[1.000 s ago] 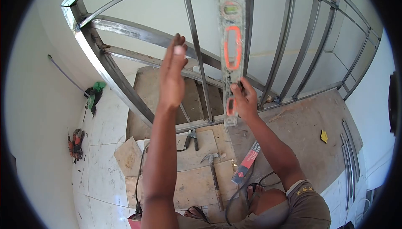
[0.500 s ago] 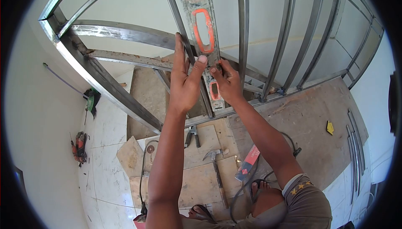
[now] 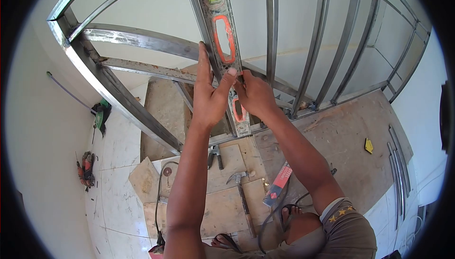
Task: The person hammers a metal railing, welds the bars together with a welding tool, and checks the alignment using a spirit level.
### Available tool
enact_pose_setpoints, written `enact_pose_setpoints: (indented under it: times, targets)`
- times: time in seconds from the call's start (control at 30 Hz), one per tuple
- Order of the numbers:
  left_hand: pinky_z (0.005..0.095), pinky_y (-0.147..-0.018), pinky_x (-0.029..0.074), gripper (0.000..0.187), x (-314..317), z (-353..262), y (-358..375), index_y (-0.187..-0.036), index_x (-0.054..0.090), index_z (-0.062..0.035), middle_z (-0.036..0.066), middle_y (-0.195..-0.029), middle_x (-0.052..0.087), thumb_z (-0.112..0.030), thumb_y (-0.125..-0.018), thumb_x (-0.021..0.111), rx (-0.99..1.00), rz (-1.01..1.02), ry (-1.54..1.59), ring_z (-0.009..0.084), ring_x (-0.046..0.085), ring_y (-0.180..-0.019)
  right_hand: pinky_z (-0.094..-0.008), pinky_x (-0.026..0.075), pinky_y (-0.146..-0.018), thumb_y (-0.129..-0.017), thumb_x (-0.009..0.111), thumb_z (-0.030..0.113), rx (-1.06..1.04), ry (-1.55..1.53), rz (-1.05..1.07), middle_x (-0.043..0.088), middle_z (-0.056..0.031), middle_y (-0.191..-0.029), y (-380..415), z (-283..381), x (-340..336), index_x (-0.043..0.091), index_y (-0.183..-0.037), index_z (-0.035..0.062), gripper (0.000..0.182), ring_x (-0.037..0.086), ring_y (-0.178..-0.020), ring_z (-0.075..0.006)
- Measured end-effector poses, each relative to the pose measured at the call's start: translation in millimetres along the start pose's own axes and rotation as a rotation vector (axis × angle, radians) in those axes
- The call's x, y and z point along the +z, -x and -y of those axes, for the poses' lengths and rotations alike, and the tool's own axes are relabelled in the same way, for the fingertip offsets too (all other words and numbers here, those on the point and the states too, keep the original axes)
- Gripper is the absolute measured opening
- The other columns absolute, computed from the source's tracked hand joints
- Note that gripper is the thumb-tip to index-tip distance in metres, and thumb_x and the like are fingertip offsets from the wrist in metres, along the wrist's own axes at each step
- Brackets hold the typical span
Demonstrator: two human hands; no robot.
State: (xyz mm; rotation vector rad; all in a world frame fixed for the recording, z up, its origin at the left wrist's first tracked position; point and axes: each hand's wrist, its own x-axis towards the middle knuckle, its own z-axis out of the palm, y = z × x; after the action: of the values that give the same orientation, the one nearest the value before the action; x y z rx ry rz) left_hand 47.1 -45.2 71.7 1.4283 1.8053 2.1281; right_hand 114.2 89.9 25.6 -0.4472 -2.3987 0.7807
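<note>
A long, worn spirit level point(image 3: 219, 31) with orange-rimmed openings stands nearly upright along a metal bar point(image 3: 197, 10) of the railing. My left hand point(image 3: 209, 98) clasps the bar and level together, its fingers stretched up on the bar's left side and its thumb on the level's face. On the level's right edge, my right hand point(image 3: 256, 93) is closed, fingers curled and partly hidden. The level's lower end point(image 3: 243, 129) is by the bottom rail point(image 3: 220, 139).
Upright bars point(image 3: 310, 46) continue to the right. On the boards below lie a claw hammer point(image 3: 244, 200), pincers point(image 3: 215, 157) and a red-and-white box point(image 3: 278, 183). A yellow magnet-like piece point(image 3: 368, 146) and loose metal bars point(image 3: 399, 174) lie rightward; a red power tool point(image 3: 86, 169) is on the left tiles.
The level's upper part has swung left, closing its gap to the bar. My right hand has turned slightly and its fingers are more curled. The view has shifted a little.
</note>
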Motion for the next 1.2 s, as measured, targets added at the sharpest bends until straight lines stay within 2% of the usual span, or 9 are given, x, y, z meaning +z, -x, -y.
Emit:
enact_pose_setpoints:
  times: [0.17, 0.23, 0.37, 0.47, 0.53, 0.57, 0.7, 0.83, 1.2]
  targets:
    - [0.0396, -0.114, 0.044, 0.091, -3, -5, -2, -0.165, 0.002, 0.0013, 0.021, -0.17, 0.018, -0.015, -0.102, 0.066, -0.048, 0.016, 0.006, 0.0252, 0.042, -0.145, -0.0513, 0.054, -0.08, -0.093, 0.073, 0.032, -0.069, 0.116, -0.059, 0.067, -0.0206, -0.102, -3, 5, -13, 0.062, -0.113, 0.0027, 0.037, 0.069, -0.095, -0.041]
    - [0.0395, -0.119, 0.036, 0.088, -3, -1, -1, -0.163, 0.009, 0.0063, 0.023, -0.164, 0.033, -0.02, -0.101, 0.065, -0.013, -0.023, -0.093, 0.0248, 0.045, -0.143, -0.051, 0.054, -0.082, -0.091, 0.075, 0.031, -0.111, 0.127, -0.098, 0.065, -0.022, -0.107, -7, 1, -12, 0.062, -0.111, 0.0023, 0.037, 0.069, -0.097, -0.0413]
    - [0.0416, -0.118, 0.037, 0.08, -14, 2, -2, -0.163, 0.019, 0.0056, 0.024, -0.16, 0.04, -0.017, -0.101, 0.064, -0.03, -0.019, -0.046, 0.0238, 0.046, -0.143, -0.0458, 0.053, -0.081, -0.088, 0.08, 0.03, 0.033, -0.067, -0.077, 0.068, -0.0212, -0.107, -11, -9, 3, 0.067, -0.111, 0.0012, 0.039, 0.069, -0.095, -0.0373]
    - [0.0405, -0.11, 0.047, 0.071, -30, 17, -6, -0.16, 0.031, 0.004, 0.024, -0.151, 0.052, -0.011, -0.099, 0.064, 0.113, 0.034, -0.13, 0.0228, 0.051, -0.139, -0.0454, 0.053, -0.084, -0.087, 0.08, 0.027, 0.043, -0.088, -0.098, 0.07, -0.0192, -0.107, -19, -1, 3, 0.061, -0.122, 0.004, 0.045, 0.07, -0.099, -0.0372]
    - [0.0361, -0.098, 0.057, 0.067, -24, 9, 0, -0.157, 0.038, 0.0027, 0.023, -0.143, 0.06, -0.003, -0.096, 0.065, 0.016, -0.027, -0.19, 0.0231, 0.055, -0.136, -0.0458, 0.053, -0.085, -0.088, 0.079, 0.024, 0.074, -0.08, -0.08, 0.071, -0.0186, -0.107, -13, 4, -3, 0.057, -0.129, 0.0054, 0.05, 0.07, -0.101, -0.0376]
    - [0.0359, -0.088, 0.062, 0.065, -18, 22, 0, -0.153, 0.043, 0.0026, 0.021, -0.135, 0.063, 0.002, -0.093, 0.066, 0.149, -0.108, -0.267, 0.0251, 0.063, -0.127, -0.0466, 0.053, -0.086, -0.089, 0.078, 0.023, 0.037, -0.08, -0.086, 0.072, -0.0183, -0.107, -12, 8, -6, 0.052, -0.133, 0.0062, 0.054, 0.07, -0.103, -0.0384]
    - [0.0431, -0.087, 0.061, 0.061, 2, 51, 21, -0.144, 0.05, 0.0007, 0.022, -0.118, 0.065, 0.001, -0.087, 0.073, 0.144, -0.295, -0.538, 0.0363, 0.068, -0.111, -0.049, 0.053, -0.089, -0.09, 0.076, 0.018, -0.029, -0.052, -0.068, 0.071, -0.019, -0.111, -13, 12, -10, 0.045, -0.136, 0.006, 0.057, 0.069, -0.108, -0.0401]
    - [0.0512, -0.089, 0.055, 0.072, -8, 82, 33, -0.143, 0.044, -0.0005, 0.028, -0.12, 0.065, -0.008, -0.082, 0.08, 0.12, -0.121, -0.765, 0.0486, 0.064, -0.11, -0.0487, 0.052, -0.091, -0.087, 0.08, 0.02, -0.096, 0.099, -0.131, 0.068, -0.0191, -0.116, -21, 5, -7, 0.047, -0.134, 0.0063, 0.059, 0.068, -0.11, -0.0391]
    - [0.0546, -0.086, 0.055, 0.077, -7, 79, 23, -0.143, 0.04, -0.0024, 0.028, -0.111, 0.067, -0.018, -0.08, 0.082, -0.066, -0.074, -0.954, 0.0507, 0.066, -0.102, -0.0507, 0.054, -0.085, -0.08, 0.085, 0.027, -0.247, 0.101, -0.18, 0.059, -0.0184, -0.116, -21, -6, -15, 0.052, -0.133, 0.0081, 0.065, 0.065, -0.103, -0.0423]
